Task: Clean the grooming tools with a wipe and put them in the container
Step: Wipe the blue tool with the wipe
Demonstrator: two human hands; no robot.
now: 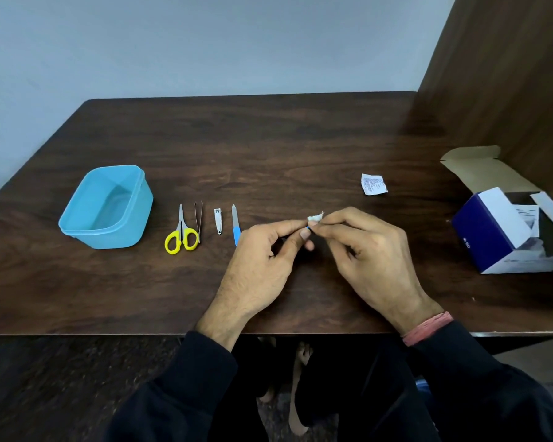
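Observation:
An open blue plastic container (77,226) stands at the table's left. To its right lie yellow-handled scissors (181,235), tweezers (199,223), a nail clipper (217,221) and a blue-handled nail file (235,225) in a row. Above the table's middle, my left hand (259,266) pinches a small tool with a blue end (304,232); most of it is hidden by my fingers. My right hand (367,253) pinches a crumpled white wipe (315,217) against that tool's tip.
A torn white wipe sachet (374,184) lies right of centre. An open blue-and-white cardboard box (498,231) sits at the table's right edge, beside a wooden panel (505,74). The dark wooden table (268,148) meets a wall at the back.

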